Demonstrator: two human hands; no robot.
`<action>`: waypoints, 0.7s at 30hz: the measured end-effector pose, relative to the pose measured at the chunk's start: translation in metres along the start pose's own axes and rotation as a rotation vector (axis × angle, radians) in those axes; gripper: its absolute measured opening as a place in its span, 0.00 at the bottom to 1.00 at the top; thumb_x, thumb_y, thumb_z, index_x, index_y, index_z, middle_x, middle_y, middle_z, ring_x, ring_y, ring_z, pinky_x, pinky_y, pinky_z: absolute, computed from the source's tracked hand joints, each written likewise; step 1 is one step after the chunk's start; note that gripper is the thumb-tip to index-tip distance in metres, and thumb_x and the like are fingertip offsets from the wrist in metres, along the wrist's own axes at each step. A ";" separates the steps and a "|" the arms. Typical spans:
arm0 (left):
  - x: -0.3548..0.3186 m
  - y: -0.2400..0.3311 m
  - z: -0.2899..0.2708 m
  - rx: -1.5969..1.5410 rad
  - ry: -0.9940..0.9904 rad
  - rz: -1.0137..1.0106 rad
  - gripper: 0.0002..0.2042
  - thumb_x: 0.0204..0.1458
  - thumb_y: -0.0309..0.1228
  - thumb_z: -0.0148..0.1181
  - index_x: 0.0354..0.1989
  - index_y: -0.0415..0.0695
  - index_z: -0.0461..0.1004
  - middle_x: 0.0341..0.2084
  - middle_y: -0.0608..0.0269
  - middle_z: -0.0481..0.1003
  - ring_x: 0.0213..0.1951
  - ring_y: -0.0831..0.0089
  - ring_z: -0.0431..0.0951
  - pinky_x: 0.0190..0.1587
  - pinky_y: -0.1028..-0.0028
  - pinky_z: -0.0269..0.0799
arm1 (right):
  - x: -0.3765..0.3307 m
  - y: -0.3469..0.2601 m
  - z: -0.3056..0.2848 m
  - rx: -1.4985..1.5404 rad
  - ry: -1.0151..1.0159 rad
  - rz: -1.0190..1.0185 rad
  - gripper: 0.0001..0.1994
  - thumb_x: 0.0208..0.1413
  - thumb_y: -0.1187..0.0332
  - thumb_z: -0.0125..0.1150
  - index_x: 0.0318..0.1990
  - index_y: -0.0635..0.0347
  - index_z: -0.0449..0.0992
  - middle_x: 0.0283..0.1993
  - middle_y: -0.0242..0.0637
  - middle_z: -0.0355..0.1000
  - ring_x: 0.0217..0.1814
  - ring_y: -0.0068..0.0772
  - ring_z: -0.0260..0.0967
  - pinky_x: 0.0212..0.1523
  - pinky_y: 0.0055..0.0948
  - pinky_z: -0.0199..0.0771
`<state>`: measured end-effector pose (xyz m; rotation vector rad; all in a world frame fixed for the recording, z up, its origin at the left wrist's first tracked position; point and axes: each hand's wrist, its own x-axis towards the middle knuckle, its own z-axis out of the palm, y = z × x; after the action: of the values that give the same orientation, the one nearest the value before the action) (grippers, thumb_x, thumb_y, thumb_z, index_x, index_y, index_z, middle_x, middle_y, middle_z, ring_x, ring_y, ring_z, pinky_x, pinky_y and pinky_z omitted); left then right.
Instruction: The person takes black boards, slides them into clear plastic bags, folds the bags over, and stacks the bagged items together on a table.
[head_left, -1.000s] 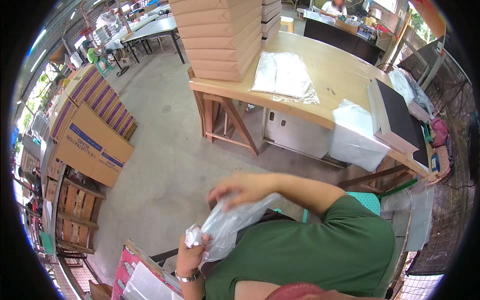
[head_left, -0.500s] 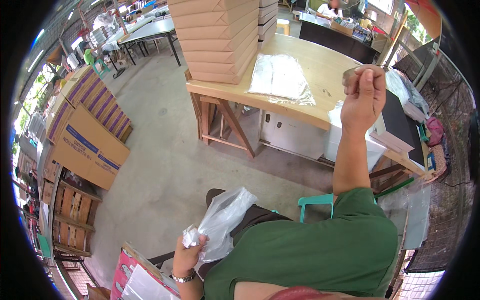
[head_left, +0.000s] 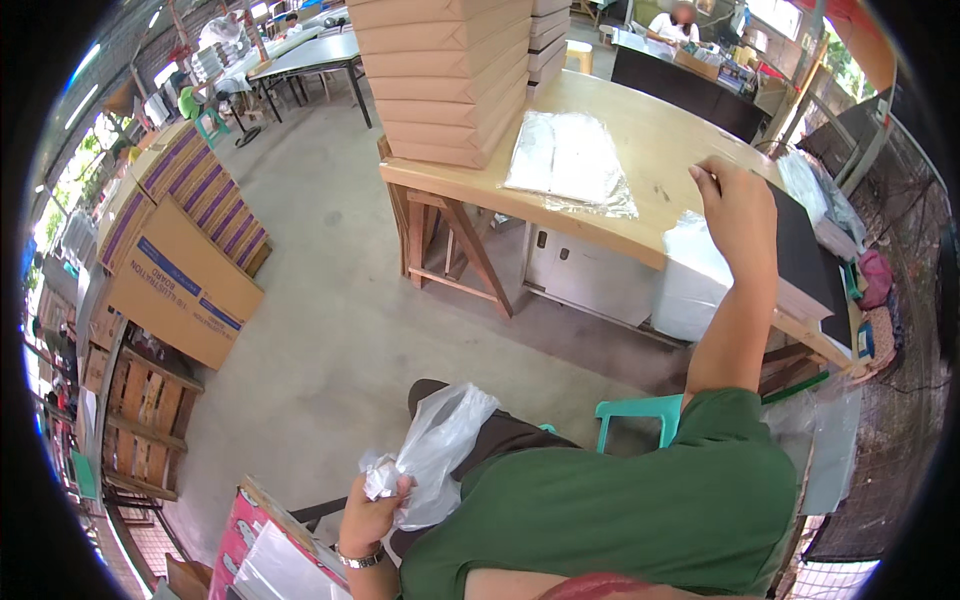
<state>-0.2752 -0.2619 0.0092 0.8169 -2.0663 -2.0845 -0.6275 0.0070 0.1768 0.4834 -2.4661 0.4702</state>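
Observation:
My left hand point(head_left: 370, 512), with a metal watch on its wrist, is closed round the crumpled end of a clear plastic bag point(head_left: 445, 430). The limp bag lies over my dark-trousered lap. Out over the right part of the wooden table point(head_left: 650, 130) is my right hand point(head_left: 742, 212), raised, its fingers curled and thumb near the fingertips. Whatever it may hold is hidden. Beside that hand lie a thick black-topped stack point(head_left: 800, 250) and a white plastic-wrapped bundle point(head_left: 695, 285). Further left on the table rests a flat white pack in clear plastic point(head_left: 565, 160).
A tall stack of brown paper-wrapped packs point(head_left: 435, 85) stands at the table's left end. Large cardboard boxes point(head_left: 185, 285) and a wooden pallet point(head_left: 150, 425) are at left. Near my legs is a green plastic stool point(head_left: 640, 410). A person point(head_left: 672, 28) sits behind a far desk.
My right hand has come down slightly and turned, its back now more toward me, and the fist has loosened into a bent-finger pose. My left hand still grips the bag.

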 end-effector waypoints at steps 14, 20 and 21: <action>0.011 0.014 0.035 -0.021 -0.016 -0.049 0.09 0.49 0.31 0.62 0.33 0.41 0.71 0.21 0.73 0.70 0.22 0.83 0.66 0.23 0.80 0.61 | -0.163 -0.121 0.130 1.451 -1.544 -0.710 0.30 0.49 0.63 0.63 0.59 0.59 0.61 0.51 0.42 0.69 0.48 0.33 0.67 0.50 0.32 0.66; -0.006 -0.014 0.004 -0.191 0.224 0.094 0.09 0.46 0.30 0.62 0.32 0.42 0.69 0.23 0.73 0.66 0.24 0.81 0.65 0.24 0.80 0.59 | -0.144 -0.103 0.145 1.228 -2.030 -0.685 0.19 0.48 0.63 0.65 0.44 0.67 0.74 0.43 0.41 0.73 0.43 0.26 0.69 0.45 0.27 0.66; -0.011 -0.006 0.006 -0.219 0.337 0.060 0.12 0.44 0.33 0.64 0.31 0.42 0.68 0.24 0.72 0.66 0.26 0.80 0.65 0.27 0.78 0.61 | -0.140 -0.097 0.148 1.219 -2.030 -0.674 0.18 0.48 0.63 0.65 0.42 0.67 0.75 0.42 0.41 0.74 0.43 0.27 0.69 0.45 0.27 0.66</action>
<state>-0.2664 -0.2515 0.0068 0.9768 -1.6393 -1.9379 -0.5471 -0.1087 0.0010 3.4847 -2.4642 1.6782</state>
